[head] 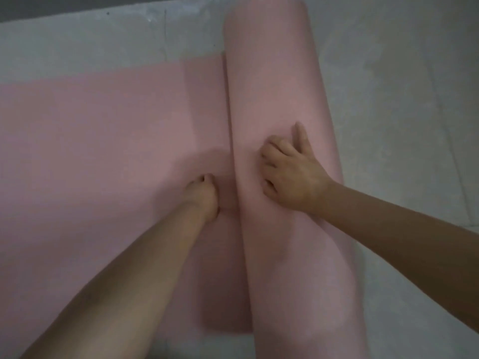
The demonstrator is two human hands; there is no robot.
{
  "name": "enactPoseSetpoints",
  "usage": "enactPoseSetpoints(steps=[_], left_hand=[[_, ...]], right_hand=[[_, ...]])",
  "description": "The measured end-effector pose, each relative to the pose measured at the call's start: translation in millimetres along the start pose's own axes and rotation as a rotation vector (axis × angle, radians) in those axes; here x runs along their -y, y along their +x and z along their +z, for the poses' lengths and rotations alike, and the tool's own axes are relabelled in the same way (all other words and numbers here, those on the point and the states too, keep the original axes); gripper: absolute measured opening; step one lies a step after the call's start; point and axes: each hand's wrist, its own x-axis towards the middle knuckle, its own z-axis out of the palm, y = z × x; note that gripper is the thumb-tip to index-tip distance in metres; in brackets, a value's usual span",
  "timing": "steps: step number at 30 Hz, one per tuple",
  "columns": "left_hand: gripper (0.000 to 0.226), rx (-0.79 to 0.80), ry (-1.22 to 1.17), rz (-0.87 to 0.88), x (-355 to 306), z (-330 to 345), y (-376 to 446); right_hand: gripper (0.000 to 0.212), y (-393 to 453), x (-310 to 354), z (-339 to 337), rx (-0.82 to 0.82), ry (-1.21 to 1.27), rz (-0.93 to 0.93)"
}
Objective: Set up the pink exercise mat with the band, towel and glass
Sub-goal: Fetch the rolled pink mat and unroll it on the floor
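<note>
The pink exercise mat (pixel 90 141) lies partly unrolled on the floor, its flat part spreading to the left. Its rolled part (pixel 274 86) runs from the top centre down to the bottom edge of the view. My right hand (pixel 290 174) rests on top of the roll, fingers spread and palm down. My left hand (pixel 204 198) presses on the flat mat just left of the roll, fingers curled under. No band, towel or glass is in view.
Pale grey tiled floor (pixel 404 104) surrounds the mat on the right and along the top. A dark strip (pixel 77 3) runs along the top left edge of the floor.
</note>
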Motion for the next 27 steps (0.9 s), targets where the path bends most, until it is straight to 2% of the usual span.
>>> enactPoseSetpoints(steps=[3,5,8,10,12,16,19,24,27], left_hand=[[0.056,0.022,0.133,0.030,-5.3,-7.2,-9.5],[0.068,0.050,0.146,0.028,-6.8,-8.9,-12.8],[0.083,0.161,0.120,0.016,-11.8,-12.2,-18.0],[0.080,0.181,0.171,-0.003,-16.0,-13.6,-20.8],[0.068,0.115,0.169,0.027,-15.1,-10.2,-19.1],[0.050,-0.013,0.011,0.074,-11.3,-4.3,-14.4],[0.060,0.008,0.040,0.122,-15.2,-5.9,-10.7],[0.070,-0.073,0.000,0.152,-29.9,-18.5,-0.4],[0.070,-0.076,0.056,0.146,-39.4,-28.8,10.1]], right_hand=[[0.049,-4.6,-15.3,1.0,0.106,0.068,-0.070],[0.051,-10.6,-20.4,3.4,0.155,0.072,-0.093],[0.051,-15.4,-24.8,4.7,0.153,0.040,-0.109],[0.052,-21.1,-28.5,1.6,0.147,0.013,-0.087],[0.051,-23.4,-31.3,0.2,0.145,-0.020,-0.073],[0.042,-25.7,-35.1,2.4,0.076,-0.024,-0.043],[0.040,-28.5,-36.3,6.2,0.045,-0.042,-0.033],[0.046,-37.0,-35.5,16.3,-0.029,-0.112,-0.013],[0.037,-38.9,-31.1,5.9,0.041,-0.167,0.159]])
